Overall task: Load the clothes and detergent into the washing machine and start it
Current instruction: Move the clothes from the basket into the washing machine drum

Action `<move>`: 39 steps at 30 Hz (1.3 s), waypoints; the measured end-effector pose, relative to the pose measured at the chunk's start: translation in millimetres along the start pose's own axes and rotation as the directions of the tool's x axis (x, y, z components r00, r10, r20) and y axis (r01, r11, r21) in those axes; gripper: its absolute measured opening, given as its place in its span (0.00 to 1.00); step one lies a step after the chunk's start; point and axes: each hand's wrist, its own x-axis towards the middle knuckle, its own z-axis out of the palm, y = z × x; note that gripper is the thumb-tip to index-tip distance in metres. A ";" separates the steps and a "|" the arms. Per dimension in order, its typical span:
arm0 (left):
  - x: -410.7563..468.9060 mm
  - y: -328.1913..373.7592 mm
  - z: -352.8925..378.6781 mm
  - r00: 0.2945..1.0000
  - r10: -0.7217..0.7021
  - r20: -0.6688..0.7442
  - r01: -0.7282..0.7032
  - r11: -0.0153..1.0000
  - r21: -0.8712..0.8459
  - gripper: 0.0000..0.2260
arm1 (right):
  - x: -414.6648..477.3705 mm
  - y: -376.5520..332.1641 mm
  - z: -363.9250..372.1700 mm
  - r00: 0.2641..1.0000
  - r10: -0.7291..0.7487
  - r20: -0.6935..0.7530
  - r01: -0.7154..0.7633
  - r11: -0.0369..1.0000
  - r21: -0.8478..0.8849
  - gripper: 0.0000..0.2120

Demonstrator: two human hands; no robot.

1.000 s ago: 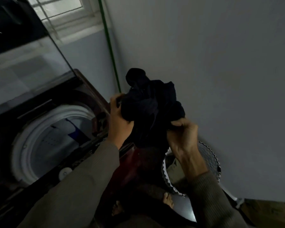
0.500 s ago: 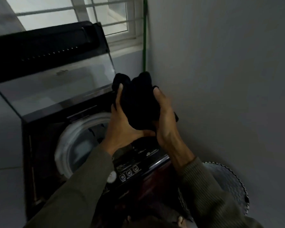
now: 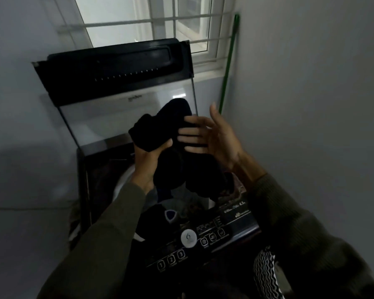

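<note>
2 hands meet at a dark garment (image 3: pixel 171 169) above the open washing machine (image 3: pixel 225 229): the left hand (image 3: pixel 148 160) grips its bunched top from beneath, while the right hand (image 3: pixel 212 137) (fingers straight, spread) touches its side. Its long axis hangs downward, the loose end pointing into the washing machine.

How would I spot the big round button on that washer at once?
Find the open washing machine below the window. Its dark control panel runs along the near edge. The round button sits mid-panel: pale, circular, far bigger than the small square numbered keys to its left.
</note>
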 end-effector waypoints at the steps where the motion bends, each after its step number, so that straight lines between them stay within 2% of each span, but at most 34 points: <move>1: 2.2 -3.3 -5.7 0.999 -0.037 -0.016 0.036 0.998 -0.044 0.27 | 4.0 10.7 0.6 0.992 -0.069 -0.104 0.072 0.997 0.027 0.30; 3: 3.5 -8.1 -14.2 0.991 -0.131 0.010 0.131 0.979 -0.158 0.11 | 11.0 41.5 -0.7 0.917 -0.174 -0.359 0.171 0.984 -0.039 0.23; 4: 3.5 -10.2 -18.1 0.984 -0.173 0.031 0.176 0.960 -0.220 0.07 | 11.6 58.7 -0.9 0.862 -0.190 -0.470 0.147 0.981 -0.126 0.21; 5: 3.5 -12.9 -23.2 0.978 -0.203 0.040 0.206 0.943 -0.260 0.08 | 10.4 75.7 -0.9 0.821 -0.170 -0.546 0.081 0.980 -0.182 0.20; 7: 4.8 -17.9 -33.0 0.974 -0.224 -0.013 0.212 0.937 -0.276 0.17 | 5.1 101.0 5.7 0.817 -0.037 -0.575 -0.072 0.984 -0.165 0.20; 10: 0.5 -25.7 -44.9 0.961 -0.243 -0.129 0.202 0.942 -0.267 0.27 | 2.7 121.3 21.5 0.878 0.143 -0.458 -0.204 0.975 -0.087 0.27; 12: -7.4 -34.5 -51.0 0.954 -0.256 -0.155 0.213 0.944 -0.253 0.24 | 7.8 121.8 33.3 0.937 0.184 -0.297 -0.203 0.979 -0.035 0.35; 13: -12.5 -39.8 -53.4 0.957 -0.261 -0.128 0.225 0.944 -0.243 0.23 | 11.3 120.0 39.3 0.964 0.204 -0.171 -0.200 0.979 0.041 0.34; 15: -23.7 -50.6 -56.7 0.954 -0.299 -0.007 0.290 0.932 -0.219 0.27 | 15.1 111.5 52.2 0.977 0.210 0.041 -0.213 0.952 0.219 0.27; 17: -31.4 -59.2 -58.9 0.924 -0.367 0.111 0.382 0.904 -0.190 0.30 | 19.4 106.1 58.3 0.968 0.226 0.107 -0.247 0.925 0.288 0.26; 20: -33.1 -66.1 -65.5 0.908 -0.383 0.168 0.408 0.899 -0.160 0.26 | 29.5 114.7 57.4 0.965 0.260 0.027 -0.261 0.951 0.168 0.33; 23: -29.6 -61.3 -72.5 0.924 -0.357 0.141 0.376 0.915 -0.149 0.19 | 38.0 129.3 57.5 0.962 0.235 -0.142 -0.240 0.971 -0.019 0.38; 26: -19.7 -55.5 -80.5 0.918 -0.373 0.134 0.385 0.919 -0.080 0.18 | 44.3 141.0 55.5 0.976 0.129 -0.176 -0.149 0.983 -0.105 0.33; 28: -9.2 -56.5 -90.5 0.903 -0.404 0.148 0.406 0.914 0.021 0.21 | 49.2 147.3 47.5 0.985 0.045 -0.169 -0.079 0.976 -0.205 0.29; 29: -4.7 -56.5 -95.9 0.894 -0.425 0.144 0.416 0.905 0.088 0.23 | 52.2 150.4 42.8 0.987 0.008 -0.159 -0.051 0.962 -0.268 0.30; 32: 4.5 -55.3 -108.1 0.866 -0.480 0.140 0.445 0.868 0.221 0.24 | 61.6 162.2 27.6 0.991 0.010 -0.133 -0.071 0.884 -0.462 0.47; 34: 8.1 -53.9 -108.6 0.829 -0.539 0.149 0.494 0.832 0.253 0.22 | 66.5 171.4 14.0 0.994 0.029 -0.104 -0.081 0.836 -0.543 0.49; 39: 15.2 -81.4 -103.1 0.765 -0.635 0.107 0.572 0.746 0.341 0.37 | 66.7 187.6 6.9 0.973 0.189 -0.134 -0.225 0.635 -0.739 0.56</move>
